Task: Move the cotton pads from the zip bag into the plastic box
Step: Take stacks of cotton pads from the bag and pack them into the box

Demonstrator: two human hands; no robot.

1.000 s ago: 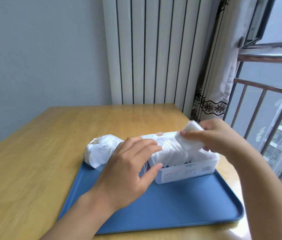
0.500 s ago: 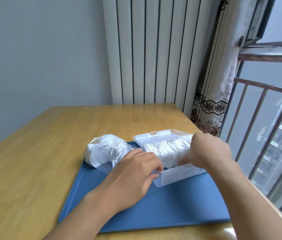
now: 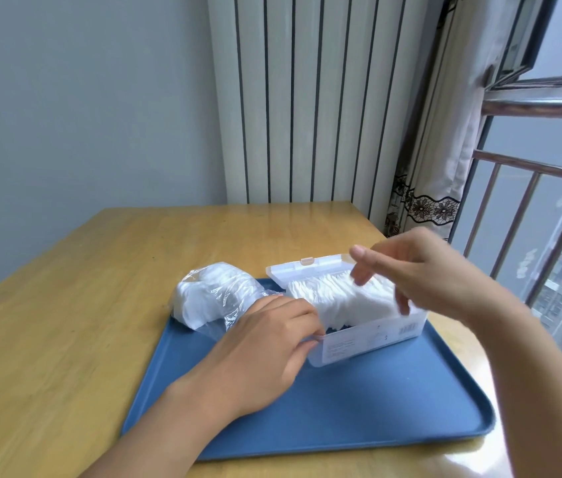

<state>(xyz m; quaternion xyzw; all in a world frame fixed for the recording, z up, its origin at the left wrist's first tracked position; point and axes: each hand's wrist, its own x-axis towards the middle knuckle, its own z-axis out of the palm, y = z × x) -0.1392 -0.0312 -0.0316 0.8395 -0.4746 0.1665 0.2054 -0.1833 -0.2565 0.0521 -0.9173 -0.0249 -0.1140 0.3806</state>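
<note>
A clear plastic box (image 3: 372,339) stands on a blue tray (image 3: 359,408), its lid (image 3: 310,267) flipped open toward the back. A row of white cotton pads (image 3: 341,298) fills it and stands above the rim. To its left lies a crumpled clear zip bag (image 3: 214,298) with more white pads inside. My left hand (image 3: 265,350) rests on the tray with its fingertips gripping the box's left front corner. My right hand (image 3: 421,274) hovers just above the right end of the pads, fingers spread and holding nothing.
The tray sits on a wooden table (image 3: 65,322) near its right edge. Behind the table are a white ribbed radiator (image 3: 307,98) and a curtain (image 3: 445,132). A window with metal bars (image 3: 531,201) is close on the right.
My right hand held a pad above the box, pressed it down into the row, and now has lifted off with fingers spread. My left hand settled on the box's left corner.
</note>
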